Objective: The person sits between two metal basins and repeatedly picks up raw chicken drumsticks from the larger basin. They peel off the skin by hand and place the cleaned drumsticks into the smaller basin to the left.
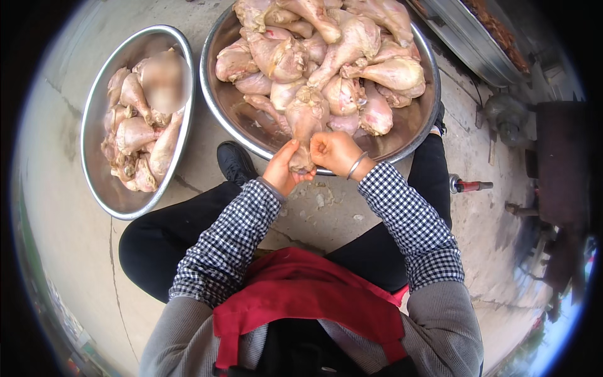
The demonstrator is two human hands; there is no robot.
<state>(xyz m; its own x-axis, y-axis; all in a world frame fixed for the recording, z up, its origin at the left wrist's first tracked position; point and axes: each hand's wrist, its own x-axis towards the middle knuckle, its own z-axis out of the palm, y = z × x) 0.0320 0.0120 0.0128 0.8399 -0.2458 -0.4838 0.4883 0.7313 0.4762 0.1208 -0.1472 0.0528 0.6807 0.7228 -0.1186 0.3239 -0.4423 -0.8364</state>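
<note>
Over the near rim of a large metal basin, my left hand grips the bony end of a raw chicken leg. The leg's meaty end points away from me, against the pile of chicken legs filling the basin. My right hand is closed beside the same leg, its fingertips curled together near the bony end. Whatever those fingers pinch is hidden or too small to make out. A metal bracelet circles my right wrist.
To the left, a smaller oval metal basin holds several chicken legs. At the upper right stands a long metal tray with reddish-brown pieces. A red-handled metal tool lies on the concrete floor. My black shoe is between the basins.
</note>
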